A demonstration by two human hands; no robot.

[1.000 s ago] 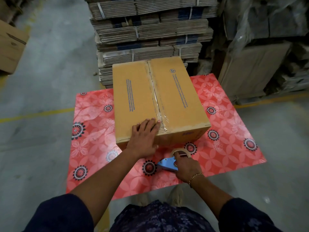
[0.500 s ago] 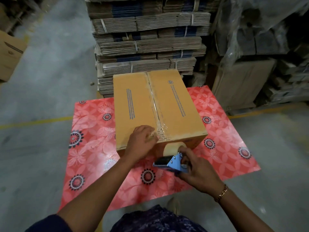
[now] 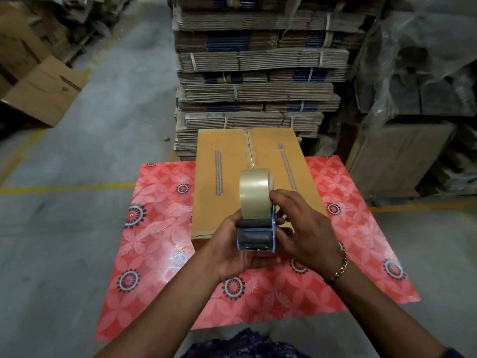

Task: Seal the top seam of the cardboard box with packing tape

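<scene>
Change: a moment ago your left hand (image 3: 233, 250) pressed flat on the near end of the cardboard box (image 3: 254, 184) while the tape dispenser (image 3: 256, 215) sat low by the front face; now both hands have lifted it up in front of you, above the box's near edge.
Meaning: you look done with a strip, or are readying the tape end for another; which one, I cannot tell.
Box: it sits on the red floral sheet (image 3: 154, 228), flaps shut, with a glossy strip already visible along the top seam (image 3: 248, 148) at the far end; the near end is hidden behind the dispenser.
Surroundings: bundled flat cartons (image 3: 258, 73) stand just behind the box, wrapped pallets (image 3: 413, 73) to your right, a loose carton (image 3: 44, 91) well apart on your left.
Obstruction: nothing lies on the lid.
Left hand: closed under the dispenser's blue frame.
Right hand (image 3: 304, 228): fingers pinching at the roll's side.
</scene>
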